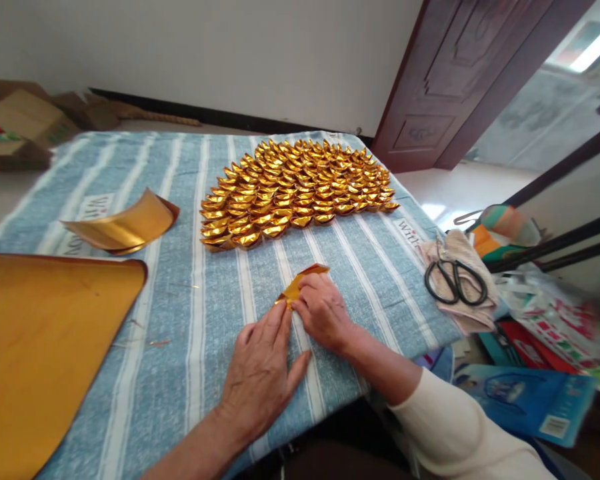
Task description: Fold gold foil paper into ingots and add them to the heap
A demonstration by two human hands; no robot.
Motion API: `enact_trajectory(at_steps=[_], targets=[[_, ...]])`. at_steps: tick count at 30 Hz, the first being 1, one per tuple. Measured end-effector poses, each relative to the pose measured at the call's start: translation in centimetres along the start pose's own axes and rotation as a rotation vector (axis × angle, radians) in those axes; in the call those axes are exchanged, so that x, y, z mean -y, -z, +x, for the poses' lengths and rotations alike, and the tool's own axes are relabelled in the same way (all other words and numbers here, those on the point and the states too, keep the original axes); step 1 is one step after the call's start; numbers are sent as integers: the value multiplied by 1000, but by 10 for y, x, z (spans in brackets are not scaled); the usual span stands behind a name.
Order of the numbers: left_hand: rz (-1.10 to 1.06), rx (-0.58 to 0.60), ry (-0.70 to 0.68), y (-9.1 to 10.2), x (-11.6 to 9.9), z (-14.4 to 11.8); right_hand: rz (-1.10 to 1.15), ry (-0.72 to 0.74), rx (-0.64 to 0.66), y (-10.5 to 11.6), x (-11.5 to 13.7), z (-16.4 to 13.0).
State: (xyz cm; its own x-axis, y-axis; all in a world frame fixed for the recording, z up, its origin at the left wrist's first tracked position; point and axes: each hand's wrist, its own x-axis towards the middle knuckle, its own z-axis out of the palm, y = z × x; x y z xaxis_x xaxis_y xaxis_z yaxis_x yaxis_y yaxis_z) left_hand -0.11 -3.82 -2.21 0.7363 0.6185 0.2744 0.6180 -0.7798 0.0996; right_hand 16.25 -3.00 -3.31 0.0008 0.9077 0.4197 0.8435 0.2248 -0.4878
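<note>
A small piece of gold foil paper (300, 283), partly folded, lies on the blue striped cloth (180, 320). My right hand (323, 310) presses down on its near edge with bent fingers. My left hand (260, 370) lies flat on the cloth, its fingertips touching the paper's left corner. Beyond them, many folded gold paper ingots (295, 193) sit in neat overlapping rows. A curled stack of gold sheets (125, 227) rests to the left.
A large gold sheet (40, 347) covers the near left of the cloth. Black scissors (455, 281) lie on a rag at the right edge. Bags and packets (535, 393) crowd the right. Cardboard boxes (20, 123) sit far left, a brown door (460, 80) behind.
</note>
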Motion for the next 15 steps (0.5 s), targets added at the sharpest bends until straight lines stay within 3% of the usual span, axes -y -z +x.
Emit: enact_trajectory(at_steps=[7, 15], targets=[[-3, 9, 18, 0, 0, 2, 8, 21, 41, 5, -1, 1], [-35, -2, 11, 1, 1, 4, -146, 127, 122, 5, -5, -1]])
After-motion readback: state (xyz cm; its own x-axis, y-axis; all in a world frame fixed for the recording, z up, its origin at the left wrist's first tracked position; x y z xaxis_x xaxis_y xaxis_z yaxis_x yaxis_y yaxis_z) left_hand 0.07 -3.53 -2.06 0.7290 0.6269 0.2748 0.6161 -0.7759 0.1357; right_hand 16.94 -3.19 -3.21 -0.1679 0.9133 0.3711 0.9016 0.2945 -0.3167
